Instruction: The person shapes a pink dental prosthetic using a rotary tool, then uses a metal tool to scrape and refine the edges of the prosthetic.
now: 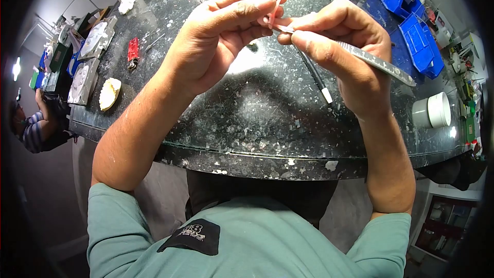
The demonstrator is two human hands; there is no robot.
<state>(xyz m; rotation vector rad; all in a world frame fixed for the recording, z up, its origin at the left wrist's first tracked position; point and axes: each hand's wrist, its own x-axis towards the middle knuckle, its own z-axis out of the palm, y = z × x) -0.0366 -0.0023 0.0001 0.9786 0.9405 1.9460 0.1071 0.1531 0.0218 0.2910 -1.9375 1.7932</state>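
Observation:
My left hand [221, 31] pinches a small pink piece [276, 9] between thumb and fingertips, raised above the dark speckled worktop [257, 118]. My right hand [339, 46] grips a flat metal blade tool [378, 63] whose tip meets the pink piece; its handle sticks out to the right. A thin dark brush with a white end [318, 80] lies on the worktop beneath my right hand. Both hands touch at the fingertips.
Blue plastic bins [417, 41] stand at the right, a white jar [432, 110] near the right edge. A red lighter [133, 53], a pale dental cast [109, 93] and metal flasks [85, 80] lie at the left. Another person's arm [36, 123] shows at far left.

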